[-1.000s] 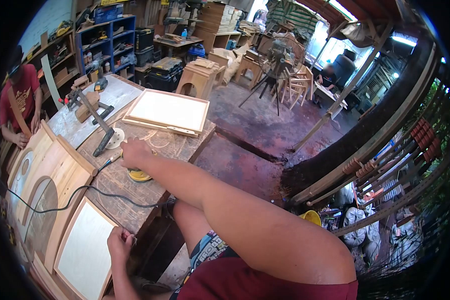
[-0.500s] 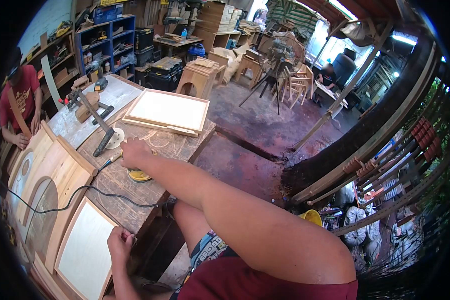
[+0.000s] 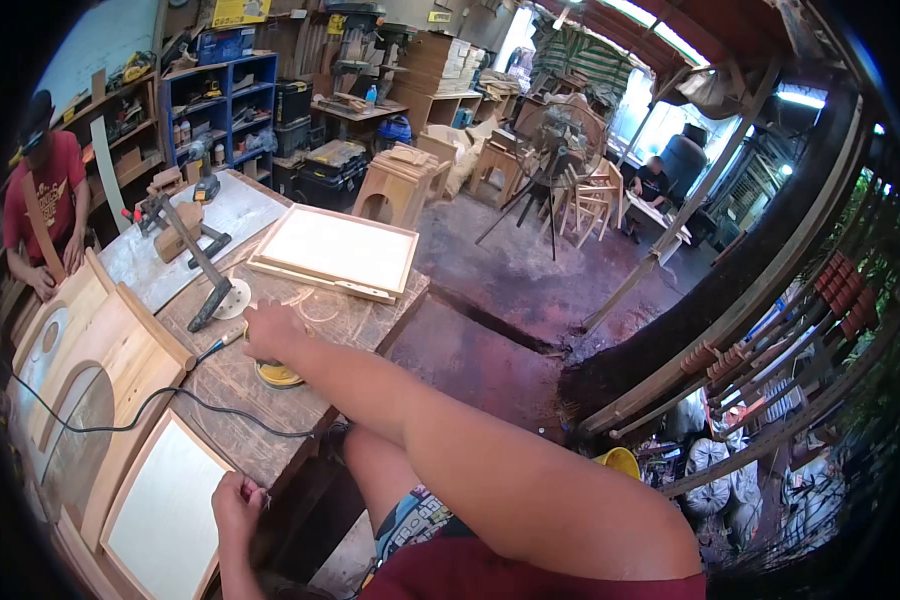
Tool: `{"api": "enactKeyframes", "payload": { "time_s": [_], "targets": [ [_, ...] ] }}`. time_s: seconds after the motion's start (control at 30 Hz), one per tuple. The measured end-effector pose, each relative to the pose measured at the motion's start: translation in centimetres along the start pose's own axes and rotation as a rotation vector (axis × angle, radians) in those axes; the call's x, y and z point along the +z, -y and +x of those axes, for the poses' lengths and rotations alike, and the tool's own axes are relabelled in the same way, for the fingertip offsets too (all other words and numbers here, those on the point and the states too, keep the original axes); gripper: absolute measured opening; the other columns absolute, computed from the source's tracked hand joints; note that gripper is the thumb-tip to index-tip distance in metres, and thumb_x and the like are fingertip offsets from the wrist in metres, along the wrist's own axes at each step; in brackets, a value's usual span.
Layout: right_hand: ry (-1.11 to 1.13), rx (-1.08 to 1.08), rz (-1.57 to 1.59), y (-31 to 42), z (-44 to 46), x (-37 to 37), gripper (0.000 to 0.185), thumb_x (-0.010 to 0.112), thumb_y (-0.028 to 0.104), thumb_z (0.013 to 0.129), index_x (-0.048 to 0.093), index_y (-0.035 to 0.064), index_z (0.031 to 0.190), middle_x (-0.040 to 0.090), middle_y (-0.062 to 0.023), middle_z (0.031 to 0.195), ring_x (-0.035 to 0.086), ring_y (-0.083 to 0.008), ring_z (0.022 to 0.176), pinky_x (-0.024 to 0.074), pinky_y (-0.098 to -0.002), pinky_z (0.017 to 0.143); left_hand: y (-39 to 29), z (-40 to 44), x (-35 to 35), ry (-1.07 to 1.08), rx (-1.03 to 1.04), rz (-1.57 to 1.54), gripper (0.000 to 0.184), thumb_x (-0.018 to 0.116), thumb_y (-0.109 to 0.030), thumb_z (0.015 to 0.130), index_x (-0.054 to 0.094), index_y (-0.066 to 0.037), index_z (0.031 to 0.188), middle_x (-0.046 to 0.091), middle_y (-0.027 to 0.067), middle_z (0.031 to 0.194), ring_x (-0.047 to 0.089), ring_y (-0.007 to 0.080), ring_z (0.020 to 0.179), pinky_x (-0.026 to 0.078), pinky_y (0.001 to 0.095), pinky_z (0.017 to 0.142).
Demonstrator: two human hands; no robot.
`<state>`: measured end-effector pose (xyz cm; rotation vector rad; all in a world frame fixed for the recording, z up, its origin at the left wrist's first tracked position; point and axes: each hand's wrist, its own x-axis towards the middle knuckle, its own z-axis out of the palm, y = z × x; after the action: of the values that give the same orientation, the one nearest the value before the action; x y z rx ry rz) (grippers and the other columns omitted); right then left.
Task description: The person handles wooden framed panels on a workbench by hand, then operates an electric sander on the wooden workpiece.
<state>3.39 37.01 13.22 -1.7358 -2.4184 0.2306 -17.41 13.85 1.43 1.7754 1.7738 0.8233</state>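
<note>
Blue shelf (image 3: 228, 110) holding bottles (image 3: 185, 131), right hand (image 3: 275, 333) gripping yellow tool (image 3: 278, 376), left hand (image 3: 237, 502) at framed panel (image 3: 168, 505), grip unclear

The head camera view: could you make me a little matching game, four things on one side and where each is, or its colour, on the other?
Things:
1. Right hand
2. Left hand
3. Black cable
4. Shelf unit

Places or colours:
A. Blue
B. Beside the edge of the nearer white framed panel
C. Draped across an arched wooden piece
D. On top of a yellow tool

Right pairs: 1-D, 2-B, 3-C, 4-A
</note>
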Motion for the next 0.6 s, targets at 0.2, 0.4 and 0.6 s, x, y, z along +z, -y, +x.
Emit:
{"api": "enactKeyframes", "payload": {
  "time_s": [0.2, 0.4, 0.6],
  "targets": [
    [-0.026, -0.040, -0.012, -0.6, 1.0, 0.8, 0.058, 0.071, 0.044, 0.086, 0.061, 0.0076, 0.131, 0.061, -0.0196, 0.130, 0.061, -0.0350, 0.122, 0.0523, -0.0463, 0.100, -0.3, -0.1, -0.3, -0.007, 0.024, -0.030, 0.019, 0.079, 0.003, 0.073, 0.061, -0.002, 0.076, 0.061, 0.0118, 0.073, 0.061, 0.0247, 0.064, 0.050, 0.0362, 0.063],
    [-0.005, -0.011, -0.016, -0.2, 0.2, 1.1, 0.056, 0.071, 0.043, 0.086, 0.063, 0.0080, 0.128, 0.063, -0.0189, 0.126, 0.063, -0.0348, 0.118, 0.0538, -0.0464, 0.098, -0.2, -0.6, -0.6, 0.017, 0.009, -0.042, 0.019, 0.079, 0.004, 0.074, 0.061, -0.002, 0.076, 0.061, 0.0111, 0.074, 0.061, 0.0234, 0.064, 0.050, 0.0352, 0.063],
    [0.021, 0.016, 0.023, 0.0, 0.0, 0.6, 0.051, 0.073, 0.034, 0.083, 0.065, 0.0079, 0.126, 0.063, -0.0164, 0.128, 0.062, -0.0313, 0.120, 0.0520, -0.0436, 0.101, -0.4, -0.5, -0.6, 0.031, -0.012, -0.019, 0.021, 0.080, 0.004, 0.073, 0.061, -0.002, 0.075, 0.060, 0.0108, 0.073, 0.061, 0.0233, 0.065, 0.050, 0.0354, 0.063]
  ]
}}
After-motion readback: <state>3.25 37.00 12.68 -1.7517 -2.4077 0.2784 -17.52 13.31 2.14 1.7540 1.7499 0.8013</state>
